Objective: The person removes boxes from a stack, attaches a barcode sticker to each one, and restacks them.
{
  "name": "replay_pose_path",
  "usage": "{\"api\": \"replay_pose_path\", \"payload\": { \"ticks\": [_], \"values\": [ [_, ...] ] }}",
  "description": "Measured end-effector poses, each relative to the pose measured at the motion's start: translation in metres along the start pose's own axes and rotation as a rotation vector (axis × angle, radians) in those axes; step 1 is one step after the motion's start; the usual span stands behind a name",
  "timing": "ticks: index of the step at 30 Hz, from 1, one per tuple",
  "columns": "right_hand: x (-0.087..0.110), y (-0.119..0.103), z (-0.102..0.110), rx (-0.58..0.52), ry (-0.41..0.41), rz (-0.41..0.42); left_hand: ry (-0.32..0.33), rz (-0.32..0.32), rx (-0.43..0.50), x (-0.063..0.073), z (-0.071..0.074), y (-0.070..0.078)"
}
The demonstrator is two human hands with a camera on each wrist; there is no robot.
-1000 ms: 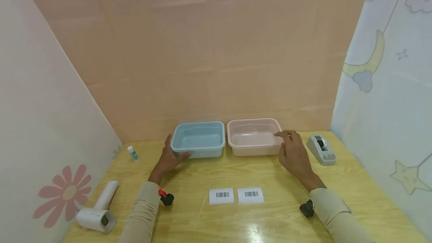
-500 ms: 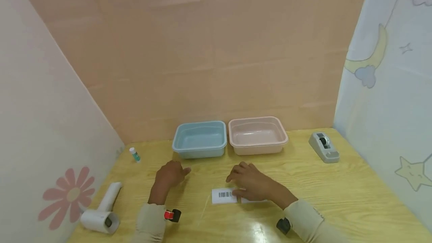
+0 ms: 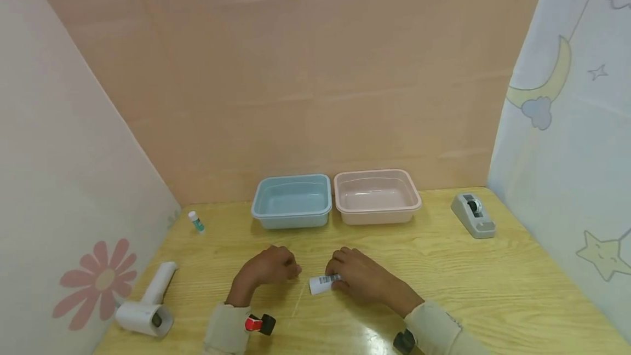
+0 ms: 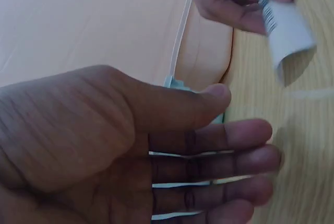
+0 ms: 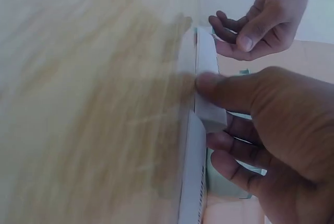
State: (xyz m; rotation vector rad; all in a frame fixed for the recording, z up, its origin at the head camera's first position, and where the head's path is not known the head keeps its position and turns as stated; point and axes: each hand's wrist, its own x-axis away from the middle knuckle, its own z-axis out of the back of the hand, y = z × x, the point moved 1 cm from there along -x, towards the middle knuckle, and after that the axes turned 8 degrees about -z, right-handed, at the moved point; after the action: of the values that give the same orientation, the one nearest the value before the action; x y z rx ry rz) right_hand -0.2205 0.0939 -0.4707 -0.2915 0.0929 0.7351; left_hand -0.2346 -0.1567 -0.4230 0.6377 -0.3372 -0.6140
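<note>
"One paper card (image 3: 317,286) is bowing in the right hand (image 3: 360,274), low over the table (image 3: 468,289); whether it's touching, I'm not managing to tell."

"How are you expecting it to handle?"

"I'm judging it light, thin and bendy, probably creasing under a hard squeeze. A gentle pinch across opposite edges is seeming best, leaving the barcode (image 3: 329,279) uncovered. The right thumb and fingers are pinching it at its three o'clock end."

"And how is it looking?"

"White, with black bars showing on top and its nine o'clock end arching open. In the right wrist view, a second card (image 5: 192,177) is showing beside it."

"What about the left hand (image 3: 273,267)?"

"It's hovering between nine and ten o'clock from the card, fingers loosely extended, holding nothing."

"And farther off?"

"A blue tray (image 3: 291,222) is sitting at eleven o'clock, a pink tray (image 3: 378,217) between one and two."
</note>
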Motion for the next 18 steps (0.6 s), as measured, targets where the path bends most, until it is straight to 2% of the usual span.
{"api": "replay_pose_path", "payload": {
  "ticks": [4,8,11,14,18],
  "values": [
    [-0.001,0.004,0.003,-0.086,0.048,-0.091,-0.026,-0.038,0.121,-0.007,-0.003,-0.002],
    [-0.004,0.008,0.007,-0.153,0.118,-0.174,0.045,-0.066,0.222,-0.011,-0.003,-0.006],
    [-0.004,0.009,0.01,-0.199,0.171,-0.191,0.106,-0.108,0.268,-0.012,-0.001,-0.005],
    [-0.003,0.01,0.013,-0.24,0.217,-0.193,0.136,-0.167,0.313,-0.012,-0.001,-0.002],
    [-0.001,0.011,0.013,-0.283,0.23,-0.203,0.169,-0.196,0.364,-0.014,-0.003,0.002]
  ]
}}
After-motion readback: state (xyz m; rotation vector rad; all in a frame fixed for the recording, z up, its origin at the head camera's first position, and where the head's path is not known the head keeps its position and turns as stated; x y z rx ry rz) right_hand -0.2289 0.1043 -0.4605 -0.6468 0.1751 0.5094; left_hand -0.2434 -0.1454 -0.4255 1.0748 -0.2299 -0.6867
